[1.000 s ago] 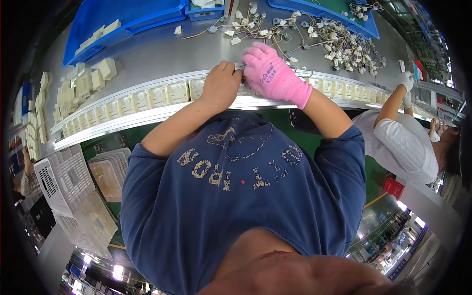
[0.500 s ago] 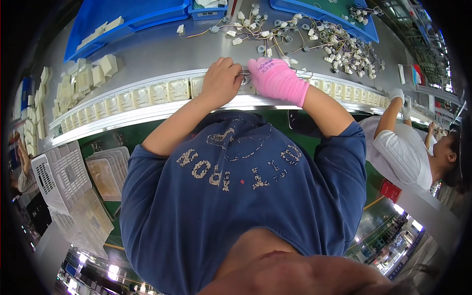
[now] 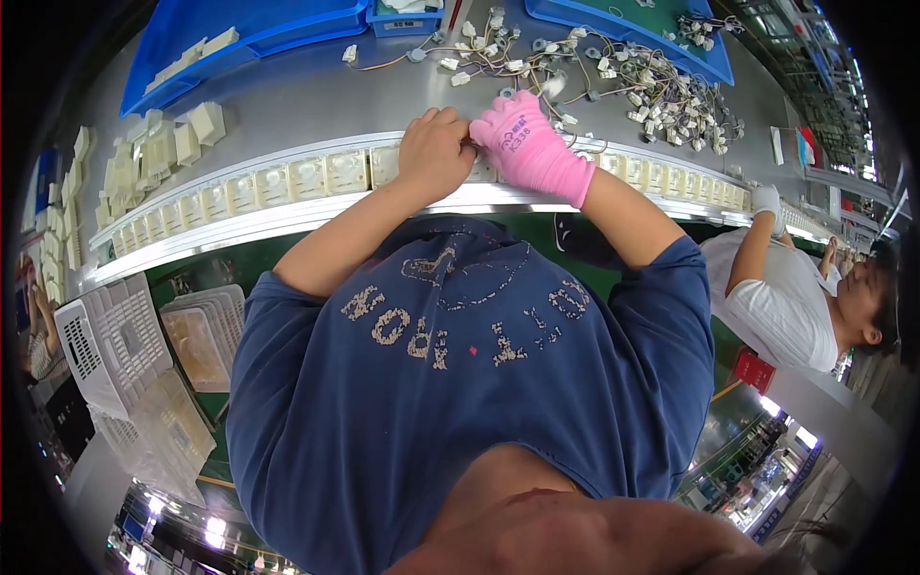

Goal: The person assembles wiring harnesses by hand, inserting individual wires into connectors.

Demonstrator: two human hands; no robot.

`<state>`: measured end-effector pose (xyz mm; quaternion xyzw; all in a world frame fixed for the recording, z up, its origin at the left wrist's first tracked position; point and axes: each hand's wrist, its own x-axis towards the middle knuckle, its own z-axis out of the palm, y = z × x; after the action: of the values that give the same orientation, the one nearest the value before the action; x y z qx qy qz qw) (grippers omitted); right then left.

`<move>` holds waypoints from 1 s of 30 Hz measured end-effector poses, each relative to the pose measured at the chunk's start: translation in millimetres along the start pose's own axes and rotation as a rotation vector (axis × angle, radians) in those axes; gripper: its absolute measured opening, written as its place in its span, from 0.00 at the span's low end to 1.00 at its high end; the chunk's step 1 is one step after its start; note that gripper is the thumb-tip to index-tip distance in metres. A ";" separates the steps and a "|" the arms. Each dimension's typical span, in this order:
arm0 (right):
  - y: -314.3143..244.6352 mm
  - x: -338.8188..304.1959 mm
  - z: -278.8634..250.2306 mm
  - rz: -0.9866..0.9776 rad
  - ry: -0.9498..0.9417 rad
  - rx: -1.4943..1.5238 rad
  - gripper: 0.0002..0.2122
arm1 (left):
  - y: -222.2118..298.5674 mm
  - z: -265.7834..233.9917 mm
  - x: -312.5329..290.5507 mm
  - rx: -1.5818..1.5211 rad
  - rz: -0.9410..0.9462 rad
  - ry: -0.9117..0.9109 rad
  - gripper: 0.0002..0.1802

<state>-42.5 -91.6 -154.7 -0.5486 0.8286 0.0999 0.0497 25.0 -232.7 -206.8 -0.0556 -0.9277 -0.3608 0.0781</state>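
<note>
My left hand (image 3: 438,151), bare, is closed with its fingers curled over a row of cream plastic housings (image 3: 308,177) lying in a metal rail. What its fingertips grip is hidden. Right beside it, my right hand (image 3: 522,144) wears a pink glove and is closed, fingertips meeting those of the left. A white connector (image 3: 554,84), smeared by motion, hangs in view just beyond the glove, seemingly on a wire lead from the right hand's grip. The housing beneath both hands is mostly covered.
Beyond the rail lies a heap of wired connectors (image 3: 661,101). Blue trays (image 3: 278,40) stand at the back. Loose cream blocks (image 3: 158,153) are piled at left. White plastic baskets (image 3: 115,331) sit below the rail. A co-worker in white (image 3: 781,292) works at the right.
My right hand has turned, its knuckles rising away from me and its fingers moving slightly left. A blurred white connector now shows beyond it. My left hand has hardly moved.
</note>
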 end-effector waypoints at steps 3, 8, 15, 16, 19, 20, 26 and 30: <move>6.1 -2.2 -1.1 0.034 0.006 0.046 0.08 | -3.6 0.6 -1.1 0.020 0.020 0.010 0.05; 3.7 -0.8 2.4 0.073 -0.029 0.063 0.09 | -2.8 -0.4 -0.8 0.051 0.095 0.003 0.07; 27.0 17.8 -13.3 0.179 -0.177 0.687 0.12 | -7.2 0.0 -4.1 0.067 0.102 0.020 0.07; 36.5 19.4 -15.9 0.276 -0.152 1.102 0.13 | -7.5 1.1 -4.4 0.066 0.112 0.033 0.06; 86.8 51.9 23.7 0.392 0.030 0.825 0.18 | -2.4 0.6 -4.0 0.061 0.136 0.061 0.06; 100.1 63.2 46.2 0.469 0.145 0.548 0.19 | -0.9 0.7 -3.1 0.052 0.139 0.073 0.05; 122.3 110.9 110.4 0.560 -0.354 0.248 0.19 | -1.3 2.1 -3.3 0.058 0.124 0.058 0.05; 156.5 78.2 105.7 0.546 0.200 0.411 0.15 | -2.1 3.0 -2.2 0.043 0.142 0.056 0.05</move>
<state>-219.9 -79.5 -255.5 -0.2927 0.9482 -0.1133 0.0490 26.5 -232.2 -210.8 -0.1092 -0.9265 -0.3356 0.1307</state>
